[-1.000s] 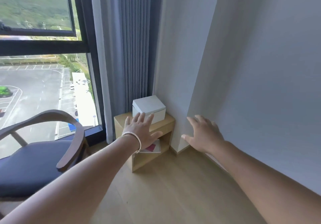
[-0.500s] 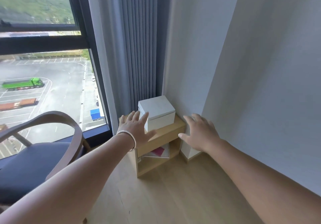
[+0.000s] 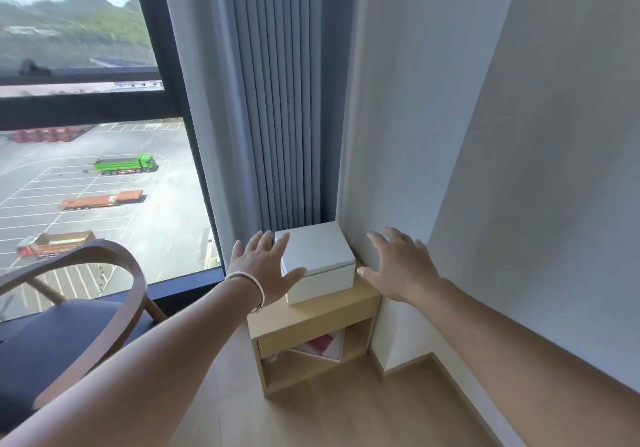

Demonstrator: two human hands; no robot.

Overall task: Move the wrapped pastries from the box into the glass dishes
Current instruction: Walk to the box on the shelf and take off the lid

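Hands reach out together toward a closed white box (image 3: 318,263) that sits on top of a low wooden nightstand (image 3: 311,322) tucked into the corner of the room. The box stands at the back right of the nightstand's top, close against the white wall (image 3: 433,134) on its right and just in front of the grey-blue curtain (image 3: 277,100) that hangs behind it. Its lid is on, so whatever lies inside cannot be seen.

The left hand (image 3: 265,270), with a pale bracelet (image 3: 247,283) round the wrist, is spread wide with the fingers apart; its thumb lies across the front left corner of the lid and the fingertips overlap the box's left edge, though whether the palm presses the side I cannot tell. It grips nothing. The right hand (image 3: 398,266) is likewise spread and empty, hovering just beside the box's right end, between it and the wall, with its thumb low near the nightstand's top; it looks apart from the box by a narrow gap.

Under the top, the nightstand has an open shelf holding a white booklet with a red patch (image 3: 323,342), lying tilted. To the left stands a chair (image 3: 79,325) with a curved wooden arm and a dark blue seat, near the tall window (image 3: 86,186). Through the glass a parking lot shows far below, with a green truck (image 3: 124,164) and green hills beyond. Pale wooden floor (image 3: 329,412) runs beneath both outstretched arms
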